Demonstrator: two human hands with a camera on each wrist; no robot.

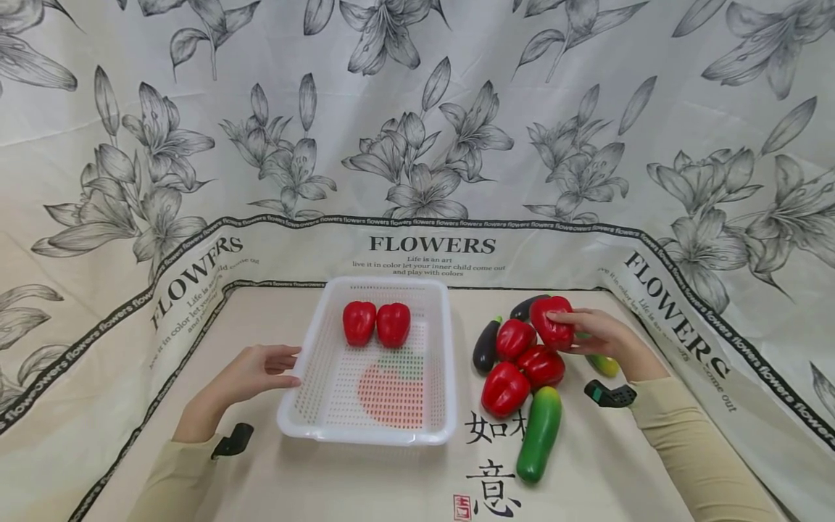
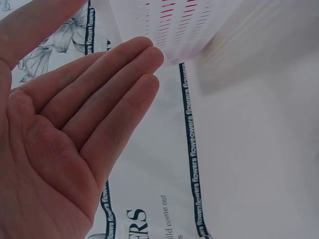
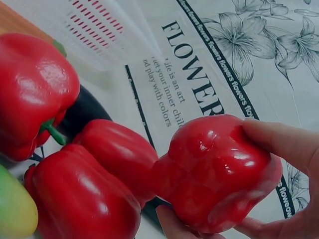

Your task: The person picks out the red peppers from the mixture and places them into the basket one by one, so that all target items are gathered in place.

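My right hand (image 1: pixel 596 333) grips a red bell pepper (image 1: pixel 551 323) between thumb and fingers, at the back of a pile on the right. In the right wrist view this pepper (image 3: pixel 219 174) shows its lobed end. Several more red bell peppers (image 1: pixel 505 389) lie close beside it. At the left side of a white perforated basket (image 1: pixel 450 362), my left hand (image 1: pixel 264 373) has its fingertips right at the rim. The left wrist view shows that hand (image 2: pixel 79 109) with its fingers nearly straight and nothing in the palm. Two red bell peppers (image 1: pixel 393 325) sit in the basket's far half.
A green cucumber (image 1: pixel 540 435) lies in front of the pile. Dark eggplants (image 1: pixel 485 346) lie at its left and back, and a yellow-green vegetable (image 1: pixel 603 365) sits under the right wrist. Flower-printed cloth (image 1: pixel 430 181) walls the table's back and sides.
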